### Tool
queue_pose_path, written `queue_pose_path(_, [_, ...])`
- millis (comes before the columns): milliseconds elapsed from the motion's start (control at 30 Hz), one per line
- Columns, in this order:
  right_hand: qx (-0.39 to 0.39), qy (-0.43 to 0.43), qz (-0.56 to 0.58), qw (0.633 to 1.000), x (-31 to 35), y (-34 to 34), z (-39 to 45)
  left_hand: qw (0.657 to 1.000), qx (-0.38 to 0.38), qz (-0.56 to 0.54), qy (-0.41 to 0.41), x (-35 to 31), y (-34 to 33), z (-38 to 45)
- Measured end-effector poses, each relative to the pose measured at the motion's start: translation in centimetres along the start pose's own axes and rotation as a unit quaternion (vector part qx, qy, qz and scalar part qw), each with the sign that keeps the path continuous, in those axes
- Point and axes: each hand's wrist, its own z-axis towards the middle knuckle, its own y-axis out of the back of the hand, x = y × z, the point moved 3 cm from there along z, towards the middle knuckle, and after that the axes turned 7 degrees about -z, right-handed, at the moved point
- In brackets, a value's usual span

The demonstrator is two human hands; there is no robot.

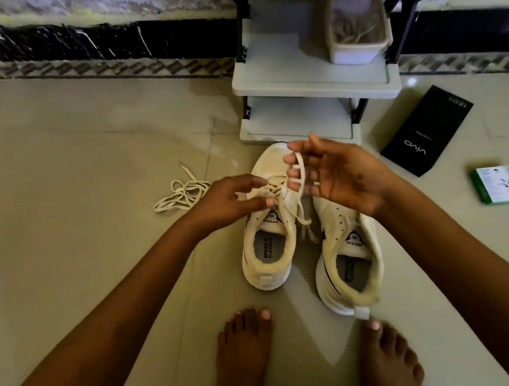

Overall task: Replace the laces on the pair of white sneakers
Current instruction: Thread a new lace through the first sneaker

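Two white sneakers stand side by side on the floor, toes pointing away from me. The left sneaker (266, 246) is partly laced with a cream lace (280, 191). My left hand (232, 199) pinches that lace over the eyelets. My right hand (333, 172) is raised above the shoes, palm toward me, with a lace end (299, 167) woven through its fingers. The right sneaker (350, 261) shows bare eyelets and no lace. A loose cream lace (181, 195) lies in a heap on the floor to the left.
A white two-tier shoe rack (315, 83) stands just behind the shoes, with a plastic tub (356, 32) on its upper shelf. A black phone box (426, 132) and a green-and-white box (501, 184) lie on the right. My bare feet (244, 359) are near the heels.
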Motion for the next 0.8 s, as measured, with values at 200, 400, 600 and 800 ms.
queue_pose_path(200, [0.027,0.064,0.125,0.990,1.7,-1.4,0.1,0.988,0.100,-0.107,-0.046,-4.0,-2.0,-0.6])
queue_pose_path(400, [-0.103,0.075,0.105,0.986,1.5,1.0,0.2,0.989,0.067,-0.125,-0.031,-3.8,0.3,-1.3])
queue_pose_path(600, [-0.203,0.012,-0.051,0.978,0.7,2.4,0.3,0.997,0.057,0.044,0.040,-2.8,4.9,-1.6])
queue_pose_path(800, [-0.230,-0.043,-0.208,0.950,0.1,2.5,0.2,0.992,-0.076,0.089,0.040,-2.5,6.0,-1.3])
